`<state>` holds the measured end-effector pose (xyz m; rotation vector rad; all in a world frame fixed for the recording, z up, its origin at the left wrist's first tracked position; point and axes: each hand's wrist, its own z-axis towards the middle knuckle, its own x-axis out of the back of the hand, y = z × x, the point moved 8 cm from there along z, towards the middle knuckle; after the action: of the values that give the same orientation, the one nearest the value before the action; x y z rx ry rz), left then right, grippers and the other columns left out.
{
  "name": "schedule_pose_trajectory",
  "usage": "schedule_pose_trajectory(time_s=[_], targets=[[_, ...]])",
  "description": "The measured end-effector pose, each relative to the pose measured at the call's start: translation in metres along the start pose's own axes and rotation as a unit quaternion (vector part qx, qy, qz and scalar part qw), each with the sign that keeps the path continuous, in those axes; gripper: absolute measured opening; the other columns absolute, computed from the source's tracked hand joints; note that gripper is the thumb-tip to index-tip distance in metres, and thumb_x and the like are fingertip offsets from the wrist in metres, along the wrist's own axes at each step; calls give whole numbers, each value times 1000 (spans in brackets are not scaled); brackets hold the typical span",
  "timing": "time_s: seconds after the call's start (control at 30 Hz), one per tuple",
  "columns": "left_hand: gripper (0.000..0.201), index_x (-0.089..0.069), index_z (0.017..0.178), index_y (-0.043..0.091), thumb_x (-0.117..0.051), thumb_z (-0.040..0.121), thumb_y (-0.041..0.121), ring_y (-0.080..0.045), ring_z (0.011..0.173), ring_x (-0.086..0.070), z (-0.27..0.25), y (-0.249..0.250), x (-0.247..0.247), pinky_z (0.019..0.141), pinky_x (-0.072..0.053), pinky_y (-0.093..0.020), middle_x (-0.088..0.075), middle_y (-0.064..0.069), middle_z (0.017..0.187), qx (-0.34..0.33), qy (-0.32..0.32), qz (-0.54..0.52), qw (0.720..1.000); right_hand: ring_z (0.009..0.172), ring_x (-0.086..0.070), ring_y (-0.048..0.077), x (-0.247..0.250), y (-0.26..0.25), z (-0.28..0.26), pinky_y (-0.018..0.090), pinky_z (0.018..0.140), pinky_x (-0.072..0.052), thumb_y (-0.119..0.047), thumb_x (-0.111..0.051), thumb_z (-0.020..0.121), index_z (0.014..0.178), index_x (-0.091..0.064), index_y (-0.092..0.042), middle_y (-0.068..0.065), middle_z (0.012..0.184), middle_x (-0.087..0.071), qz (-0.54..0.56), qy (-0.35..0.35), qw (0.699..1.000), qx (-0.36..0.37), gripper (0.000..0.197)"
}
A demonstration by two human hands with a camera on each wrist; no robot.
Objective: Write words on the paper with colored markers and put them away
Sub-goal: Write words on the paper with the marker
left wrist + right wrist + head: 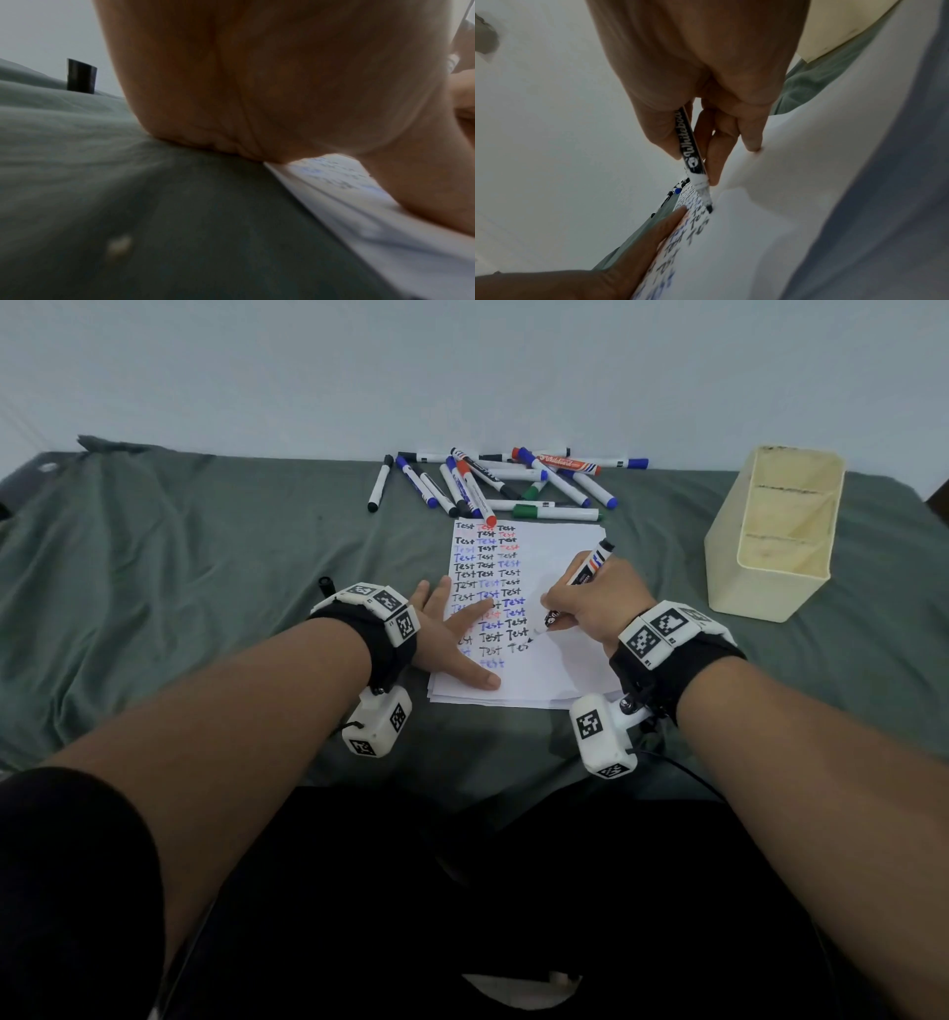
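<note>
Two hands on a green cloth (154,588) covering the surface; what lies under it is hidden. Cream box (775,531) stands far right, well apart from the paper (560,588), inside dividers dim. Paper is a small stack in the centre, rows of "Test" in black, blue and red; left columns partly hidden. Left hand (452,629) lies flat on the paper's left edge, fingers straight and spread, holding nothing; in the left wrist view the palm (270,81) blocks most of the frame. Right hand (595,603) has a pinch grip on a black marker (691,154), fingers curled round the barrel, tip on the paper at an unfinished bottom-row word. Pile of markers (503,480) beyond the paper's top edge, overlapping, count unclear. Black cap (81,76) stands upright left of the left hand.
</note>
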<state>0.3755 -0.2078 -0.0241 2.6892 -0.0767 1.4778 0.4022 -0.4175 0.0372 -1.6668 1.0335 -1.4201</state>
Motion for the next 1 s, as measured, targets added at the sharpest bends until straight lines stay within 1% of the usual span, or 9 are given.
schedule_pose_trajectory(time_s=[0.1,0.27,0.4,0.6,0.67,0.77,0.8,0.93,1.0], targets=[[131,24,131,70,-40,24,110,-30,147,28,0,0,0,116,11,-60,36,4,158,1,-1,3,1000,81,-74,42,0,-2,-1,61,78,-60,-7,-77,71,70,-64,-6,16,74,-69,-7,0,1000,6,13],[130,24,130,70,-40,24,110,-30,147,29,0,0,0,116,11,-59,36,4,157,1,0,1,1000,82,-75,41,0,-1,-2,60,78,-60,-12,-79,66,74,-66,-6,25,88,-74,-17,-11,1000,-3,16],[131,25,131,69,-39,24,110,-30,146,29,-1,1,0,117,10,-60,37,4,157,2,-8,6,1000,76,-76,38,-1,2,0,59,76,-61,-6,-79,69,69,-65,-6,17,75,-74,6,-13,1000,-2,13],[132,24,132,68,-39,24,110,-30,146,29,-3,2,1,116,11,-60,36,3,157,1,-6,5,1000,75,-76,36,1,0,2,55,74,-63,-5,-77,72,76,-66,-6,14,73,-70,0,-3,1000,2,11],[132,24,132,68,-39,25,110,-30,146,29,-3,2,0,117,11,-59,36,4,157,-1,-5,4,1000,74,-75,35,4,1,3,49,73,-64,-2,-76,75,77,-64,-5,14,73,-66,23,2,1000,1,12],[131,23,132,68,-40,26,110,-29,146,29,-2,1,0,117,11,-58,36,4,157,-2,-3,0,1000,57,-73,23,10,8,5,29,52,-59,2,-76,81,75,-59,-6,17,76,-64,131,20,991,-30,19],[131,23,132,68,-40,26,110,-30,146,29,-3,1,0,117,11,-58,36,4,158,-3,-3,0,1000,56,-73,21,11,9,5,26,51,-58,1,-75,83,76,-59,-6,17,76,-66,172,22,984,-45,18],[131,23,132,68,-40,25,110,-30,146,30,-4,1,0,117,11,-59,36,4,157,-3,-6,-2,1000,71,-77,23,14,8,15,38,79,-62,-6,-72,89,85,-64,-9,7,71,-75,282,19,956,-82,9],[131,24,132,68,-40,26,110,-30,146,30,-4,1,0,117,11,-59,36,4,157,-4,-6,-2,1000,78,-78,24,15,6,23,40,83,-62,-8,-72,91,87,-66,-9,7,76,-76,334,22,938,-89,7]])
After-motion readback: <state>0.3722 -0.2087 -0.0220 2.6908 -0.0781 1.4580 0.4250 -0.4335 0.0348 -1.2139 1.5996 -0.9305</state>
